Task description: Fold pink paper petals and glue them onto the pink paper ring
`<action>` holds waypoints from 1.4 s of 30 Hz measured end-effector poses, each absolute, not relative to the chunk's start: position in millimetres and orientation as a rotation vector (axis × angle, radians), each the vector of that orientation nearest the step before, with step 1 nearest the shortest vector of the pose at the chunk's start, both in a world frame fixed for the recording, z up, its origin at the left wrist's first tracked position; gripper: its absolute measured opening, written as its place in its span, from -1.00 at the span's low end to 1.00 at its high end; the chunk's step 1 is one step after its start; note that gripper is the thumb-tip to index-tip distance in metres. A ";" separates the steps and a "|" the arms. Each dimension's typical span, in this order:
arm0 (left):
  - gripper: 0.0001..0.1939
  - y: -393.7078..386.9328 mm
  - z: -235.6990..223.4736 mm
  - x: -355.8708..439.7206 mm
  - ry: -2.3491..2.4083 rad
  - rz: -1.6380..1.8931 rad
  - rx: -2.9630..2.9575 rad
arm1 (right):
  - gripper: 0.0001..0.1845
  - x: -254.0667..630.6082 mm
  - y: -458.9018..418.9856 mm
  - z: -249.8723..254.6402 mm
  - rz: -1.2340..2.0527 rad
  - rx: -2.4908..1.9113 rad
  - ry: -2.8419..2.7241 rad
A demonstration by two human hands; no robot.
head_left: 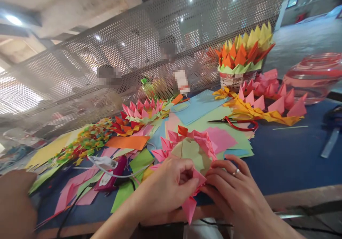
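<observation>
A ring of pointed pink folded-paper petals (211, 143) sits at the table's near edge, with a pale green paper centre (189, 153) and one orange petal at its far side. My left hand (169, 187) is closed, pinching a pink petal on the near rim between thumb and fingers. My right hand (232, 185), wearing a finger ring, curls its fingers against the right side of the same paper ring and grips it; its fingertips are partly hidden. One pink petal hangs below my hands.
Red-handled scissors (242, 124) lie on paper sheets (197, 105). Behind stand a basket of folded flowers (236, 78), a pink-and-yellow paper ring (267, 112) and a glass bowl (312, 78). Leftward are a cabled purple device (117, 175), paper strips and another person's arm (17, 203). Mesh screen (128, 43) behind.
</observation>
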State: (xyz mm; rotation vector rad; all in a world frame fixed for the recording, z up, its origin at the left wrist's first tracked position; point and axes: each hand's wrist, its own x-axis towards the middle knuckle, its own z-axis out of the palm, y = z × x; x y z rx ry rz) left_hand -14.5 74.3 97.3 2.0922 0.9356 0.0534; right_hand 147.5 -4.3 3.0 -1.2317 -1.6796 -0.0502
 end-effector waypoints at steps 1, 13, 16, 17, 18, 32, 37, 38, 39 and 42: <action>-0.79 73.7 97.9 -14.4 0.936 0.050 2.086 | -0.83 147.2 -4.1 3.5 -0.055 -1.229 -1.676; -0.83 68.6 106.0 -12.3 0.899 0.060 2.207 | -0.96 148.8 -7.4 4.3 0.026 -1.234 -1.699; -0.86 68.9 109.5 -13.3 0.871 0.043 2.239 | -0.98 150.2 -7.6 7.4 0.063 -1.256 -1.723; -0.86 69.1 110.8 -13.6 0.863 0.042 2.253 | -0.98 150.5 -7.4 9.4 0.075 -1.264 -1.734; -0.86 69.2 112.0 -13.9 0.856 0.042 2.270 | -0.97 150.8 -7.0 11.7 0.085 -1.268 -1.747; -0.81 64.0 115.8 -22.2 0.861 0.145 2.454 | -0.89 152.5 -2.6 14.7 0.120 -1.238 -1.832; -0.57 40.3 127.5 -48.6 1.101 0.444 2.504 | -0.94 153.1 -1.3 19.5 0.128 -1.190 -1.869; -0.38 31.7 126.0 -53.3 1.099 0.440 2.524 | -0.95 153.2 -1.1 19.6 0.130 -1.195 -1.881; -0.15 22.8 121.9 -56.4 1.082 0.461 2.573 | -0.96 153.5 -0.8 19.2 0.128 -1.200 -1.892; 0.00 0.9 94.8 -54.1 1.091 0.594 2.790 | -0.92 154.8 0.2 16.0 0.114 -1.203 -1.919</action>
